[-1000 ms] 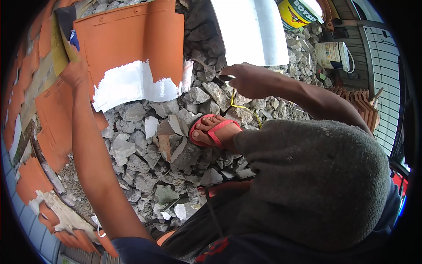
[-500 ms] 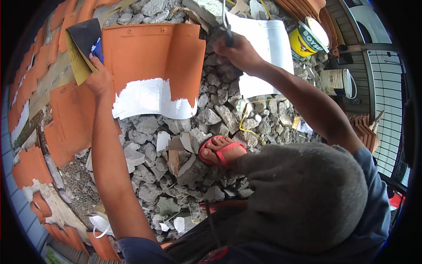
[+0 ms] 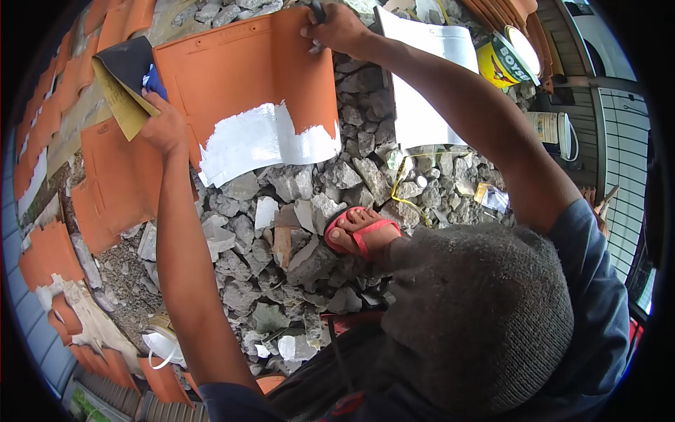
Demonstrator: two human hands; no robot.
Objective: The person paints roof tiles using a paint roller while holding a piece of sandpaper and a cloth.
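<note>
Head view: the left hand [image 3: 166, 126] is narrowed on a folded dark-and-tan sheet [image 3: 125, 60], with a wad of blue cloth [image 3: 156, 83] at its fingertips. Just to its right lies the orange tile [image 3: 239, 77], a curved roof piece with wet-looking white paint [image 3: 271, 144] over its near end. The right hand [image 3: 339, 32] is curled round a dark handle [image 3: 318, 10] above the tile's far right corner — whether it touches the clay I cannot tell, and the tool's working end is hidden.

Broken concrete rubble [image 3: 267, 281] makes the ground below and between both hands, grey and jagged. To the right of the right hand lies a white-coated tile [image 3: 429, 81], partly behind the forearm. Farther right stand a yellow-and-green bucket [image 3: 500, 62] and, nearer the body, a white pail [image 3: 552, 132]; a wire mesh [image 3: 626, 162] closes that side. Yellow strap [image 3: 404, 186] loops over the stones, nearer the body than the right hand. Left of the left hand, more orange tiles [image 3: 42, 158] run along the edge. Well below the hands, a foot in a red sandal [image 3: 362, 235] rests on the rubble — beside it, a knee [image 3: 485, 316] under dark grey cloth.
</note>
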